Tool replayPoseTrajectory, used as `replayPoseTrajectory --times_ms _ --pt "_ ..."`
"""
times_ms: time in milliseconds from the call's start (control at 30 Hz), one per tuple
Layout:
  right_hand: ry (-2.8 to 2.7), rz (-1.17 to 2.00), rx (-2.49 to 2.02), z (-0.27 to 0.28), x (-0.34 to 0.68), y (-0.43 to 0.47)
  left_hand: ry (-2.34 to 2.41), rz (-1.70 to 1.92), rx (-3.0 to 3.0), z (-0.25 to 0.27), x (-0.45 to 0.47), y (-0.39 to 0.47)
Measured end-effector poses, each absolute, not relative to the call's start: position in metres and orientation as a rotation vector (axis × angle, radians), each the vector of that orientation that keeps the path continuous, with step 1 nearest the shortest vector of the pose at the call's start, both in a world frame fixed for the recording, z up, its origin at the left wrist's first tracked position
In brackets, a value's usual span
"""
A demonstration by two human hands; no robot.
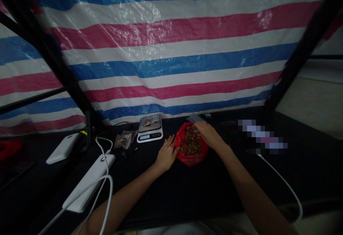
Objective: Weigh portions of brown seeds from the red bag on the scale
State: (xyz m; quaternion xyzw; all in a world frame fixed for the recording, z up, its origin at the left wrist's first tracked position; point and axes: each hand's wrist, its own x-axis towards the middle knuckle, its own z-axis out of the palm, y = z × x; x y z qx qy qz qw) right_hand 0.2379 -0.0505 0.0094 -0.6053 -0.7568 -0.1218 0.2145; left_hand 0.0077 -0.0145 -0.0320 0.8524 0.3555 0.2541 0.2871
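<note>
A red plastic bag (193,158) lies open on the dark table, filled with small brown pieces (190,143). My left hand (166,153) rests flat against the bag's left edge, fingers apart. My right hand (207,134) reaches over the bag's far right rim, fingers curled into the brown pieces; what it grips is hidden. Behind the bag stands a small digital scale (150,129) with a clear packet (148,121) on its platform. Two small filled clear packets (123,140) lie to the left of the scale.
A white power strip (89,183) with white cables (105,192) lies at the front left, a white power bank (62,148) further left. A striped red, white and blue tarp (171,49) hangs behind. Black frame poles (53,60) slant at both sides. A white cable (284,183) runs right.
</note>
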Motion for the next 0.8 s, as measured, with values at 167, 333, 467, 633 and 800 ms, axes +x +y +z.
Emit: replayPoseTrajectory --times_ms 167,333,467,633,800 --pt "-2.075 -0.054 -1.566 0.000 0.236 -0.049 0.995 0.796 2.143 -0.030 0.010 -0.012" --pt "-2.078 0.143 -1.481 -0.001 0.206 -0.048 0.898 0.839 2.000 -0.022 0.011 -0.011" --pt "-2.061 0.236 -1.372 0.000 0.188 -0.049 0.980 0.957 1.878 -0.021 0.010 -0.008" --pt "-2.008 0.333 -1.300 -0.002 0.185 -0.048 0.963 1.051 1.727 -0.028 0.009 -0.001" --pt "-1.827 0.573 -1.219 -0.012 0.179 -0.042 0.819 1.092 1.583 -0.030 0.011 0.002"
